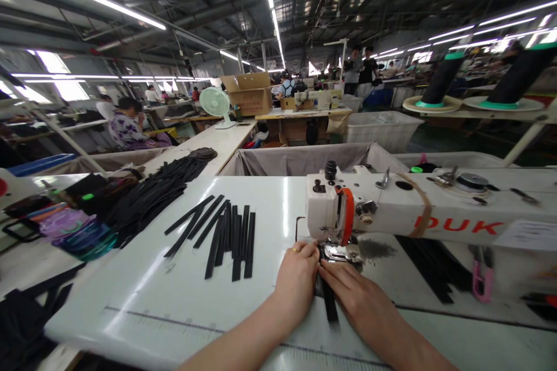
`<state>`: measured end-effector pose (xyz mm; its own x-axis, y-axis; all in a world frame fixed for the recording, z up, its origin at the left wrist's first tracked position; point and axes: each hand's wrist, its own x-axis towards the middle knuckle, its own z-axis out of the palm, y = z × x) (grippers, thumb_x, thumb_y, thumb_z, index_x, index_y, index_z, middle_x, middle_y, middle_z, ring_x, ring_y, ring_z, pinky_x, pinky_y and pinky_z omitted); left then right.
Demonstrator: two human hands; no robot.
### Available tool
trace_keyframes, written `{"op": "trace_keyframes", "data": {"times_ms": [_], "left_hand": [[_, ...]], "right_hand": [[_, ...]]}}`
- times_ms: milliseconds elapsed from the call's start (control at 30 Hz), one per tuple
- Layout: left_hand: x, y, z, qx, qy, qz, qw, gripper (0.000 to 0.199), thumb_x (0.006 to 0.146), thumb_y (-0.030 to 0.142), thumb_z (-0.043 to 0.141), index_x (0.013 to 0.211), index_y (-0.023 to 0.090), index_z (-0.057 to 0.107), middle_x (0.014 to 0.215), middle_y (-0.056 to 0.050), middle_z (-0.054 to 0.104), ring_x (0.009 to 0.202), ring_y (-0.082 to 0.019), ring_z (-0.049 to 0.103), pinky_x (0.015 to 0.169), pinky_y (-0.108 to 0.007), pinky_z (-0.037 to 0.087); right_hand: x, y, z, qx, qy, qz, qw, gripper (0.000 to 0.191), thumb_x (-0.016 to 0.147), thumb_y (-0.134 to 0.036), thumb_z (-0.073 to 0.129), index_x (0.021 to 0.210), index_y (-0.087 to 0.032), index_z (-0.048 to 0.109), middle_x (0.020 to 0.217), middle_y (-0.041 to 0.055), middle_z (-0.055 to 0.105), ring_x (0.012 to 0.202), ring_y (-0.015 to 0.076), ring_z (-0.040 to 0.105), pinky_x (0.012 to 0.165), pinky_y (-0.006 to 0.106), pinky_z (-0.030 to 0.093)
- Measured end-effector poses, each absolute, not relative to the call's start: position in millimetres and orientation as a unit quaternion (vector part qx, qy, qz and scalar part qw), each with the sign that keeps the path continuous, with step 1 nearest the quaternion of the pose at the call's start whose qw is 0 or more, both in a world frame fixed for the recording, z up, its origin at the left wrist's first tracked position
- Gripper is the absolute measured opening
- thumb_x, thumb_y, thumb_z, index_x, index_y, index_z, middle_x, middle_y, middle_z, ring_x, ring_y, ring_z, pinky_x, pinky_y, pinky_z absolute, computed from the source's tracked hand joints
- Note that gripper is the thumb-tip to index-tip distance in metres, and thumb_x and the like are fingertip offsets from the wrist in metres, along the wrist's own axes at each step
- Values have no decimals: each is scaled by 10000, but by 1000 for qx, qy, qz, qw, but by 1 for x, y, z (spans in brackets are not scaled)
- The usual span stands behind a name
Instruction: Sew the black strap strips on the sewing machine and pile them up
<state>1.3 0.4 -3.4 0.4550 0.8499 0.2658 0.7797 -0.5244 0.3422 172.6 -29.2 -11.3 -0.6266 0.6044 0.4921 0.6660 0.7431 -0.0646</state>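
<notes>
A narrow black fabric strip (pixel 329 303) lies under the needle end of a white sewing machine (pixel 369 206), its near end hanging back toward me. My left hand (pixel 296 278) is curled at the strip's left edge, fingertips closed on it close to the metal presser foot (pixel 339 253). From the right, my right hand (pixel 357 295) holds the same strip with its fingers pressed together, just in front of the foot. The fingertips partly cover the strip. Several finished-looking black strips (pixel 236 237) are spread on the table left of the machine.
More black strips (pixel 429 266) and pink thread snips (pixel 482 275) lie under the machine arm at right. A heap of black pieces (pixel 161 191) covers the left side table. Thread cones (pixel 444 78) stand upper right; a cloth-lined bin (pixel 300 159) is behind the table.
</notes>
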Motion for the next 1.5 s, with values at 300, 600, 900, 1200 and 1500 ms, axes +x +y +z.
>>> {"op": "trace_keyframes", "data": {"times_ms": [300,600,900,1200,1500], "left_hand": [[-4,2,4,840,486,198,143,166,907,120,506,954,175,655,1236,-52,621,1068,-221,535,964,-371,455],[-8,1,17,861,459,166,139,145,836,158,633,693,182,639,965,-34,676,929,-218,569,835,-345,475],[0,0,4,856,467,198,102,213,901,122,473,882,152,683,1063,-74,671,954,-234,562,892,-393,492],[5,-2,-10,857,482,179,43,276,896,118,452,1119,99,613,1213,-136,613,1102,-271,522,988,-434,456],[6,0,3,858,490,145,58,256,926,139,424,1074,99,629,1141,-139,632,1071,-272,534,942,-417,463]], "right_hand": [[186,-30,7,-332,-902,120,247,262,833,-61,461,918,-215,656,943,46,661,906,173,613,816,306,508],[188,-23,-5,-357,-899,66,246,315,853,-59,446,1065,-210,623,1096,67,645,1030,209,578,923,388,474],[181,-13,-11,-396,-891,-41,218,416,820,-51,482,1199,-185,588,1097,99,630,919,239,610,783,394,541],[181,-14,-15,-395,-886,-56,236,425,840,-55,445,1228,-190,552,1063,98,625,883,245,598,759,412,535],[180,-16,-13,-404,-885,-24,230,407,838,-47,462,1213,-175,553,1053,102,613,905,252,586,790,435,528]]}}
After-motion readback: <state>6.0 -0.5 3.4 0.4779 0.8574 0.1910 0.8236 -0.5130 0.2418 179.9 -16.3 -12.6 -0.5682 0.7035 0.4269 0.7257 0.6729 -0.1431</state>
